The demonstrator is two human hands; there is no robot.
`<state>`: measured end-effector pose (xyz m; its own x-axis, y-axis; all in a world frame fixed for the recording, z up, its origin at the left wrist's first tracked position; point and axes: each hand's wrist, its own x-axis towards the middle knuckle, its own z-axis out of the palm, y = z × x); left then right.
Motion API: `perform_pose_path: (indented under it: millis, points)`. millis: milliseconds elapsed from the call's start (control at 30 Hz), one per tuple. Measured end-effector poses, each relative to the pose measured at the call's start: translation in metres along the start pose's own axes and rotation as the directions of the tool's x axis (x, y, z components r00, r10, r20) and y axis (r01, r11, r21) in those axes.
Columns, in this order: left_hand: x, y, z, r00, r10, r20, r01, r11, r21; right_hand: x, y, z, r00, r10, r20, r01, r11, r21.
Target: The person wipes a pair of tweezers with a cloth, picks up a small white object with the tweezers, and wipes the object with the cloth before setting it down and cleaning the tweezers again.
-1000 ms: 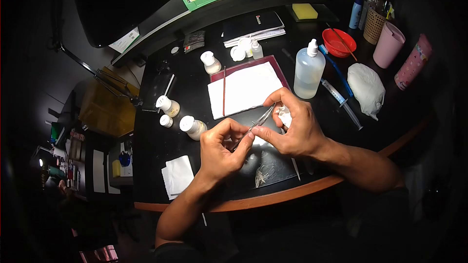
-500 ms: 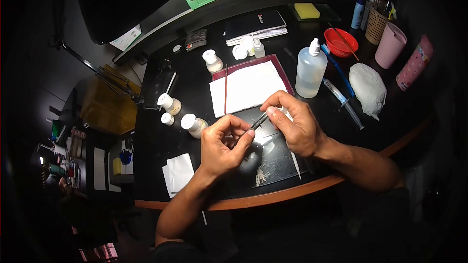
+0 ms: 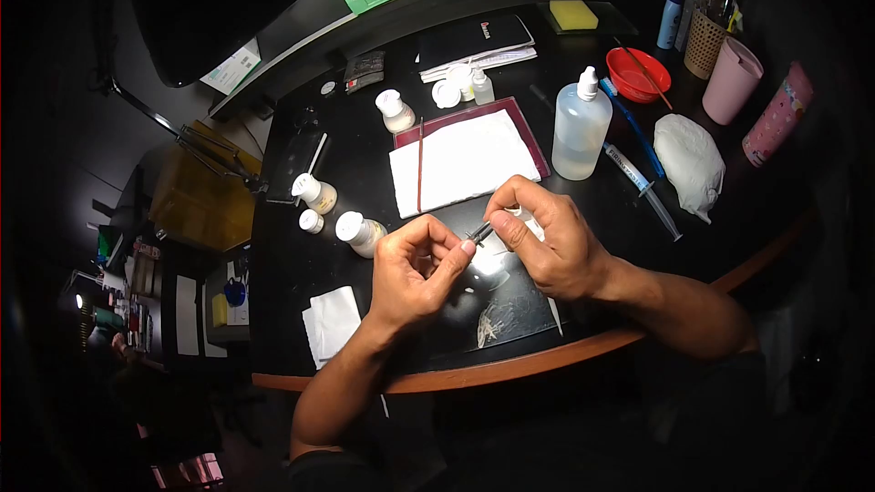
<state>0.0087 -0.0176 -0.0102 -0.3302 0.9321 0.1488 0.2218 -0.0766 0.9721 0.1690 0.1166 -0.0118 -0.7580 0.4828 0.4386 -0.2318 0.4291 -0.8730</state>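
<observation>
Between my hands is a small, slender dark metal tool (image 3: 480, 232) with a thin crosspiece; its exact kind is too small to make out. The fingertips of my left hand (image 3: 417, 271) pinch its lower left end. At the upper right end, the thumb and forefinger of my right hand (image 3: 554, 244) are closed on it. Part of the tool is hidden by my fingers. Beneath the hands lies a glossy dark slab (image 3: 519, 296) with whitish smears, and a thin white pointed strip (image 3: 554, 310) runs beside it under my right hand.
Behind my hands lies a folded white towel (image 3: 469, 159) on a maroon tray (image 3: 533, 148), with a brown brush (image 3: 420, 164) across it. White-capped jars (image 3: 362, 233) stand left. A liquid bottle (image 3: 581, 132), a syringe (image 3: 640, 187) and a red bowl (image 3: 629, 77) are right.
My left hand has slipped toward the tool's lower end, and its fingertips now pinch there. My right hand has shifted slightly left. The tool stays between both hands.
</observation>
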Motion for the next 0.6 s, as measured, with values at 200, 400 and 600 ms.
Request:
perform_pose_path:
  millis: [200, 400, 600]
  points:
    - [-0.0006, 0.0004, -0.0008, 1.000, 0.030, -0.005, -0.030, 0.999, 0.029, 0.0005, 0.0005, 0.0004, 0.999, -0.045, -0.002, 0.045, 0.999, -0.018]
    - [0.0000, -0.0001, -0.0008, 1.000, 0.019, -0.007, -0.019, 0.999, 0.027, 0.0002, -0.0012, 0.0011, 0.999, -0.040, -0.028, 0.039, 0.999, -0.025]
    - [-0.0016, 0.0060, -0.0041, 0.994, -0.106, -0.001, 0.106, 0.991, -0.081, 0.0012, -0.0019, 0.0004, 0.998, -0.040, -0.042, 0.039, 0.999, -0.033]
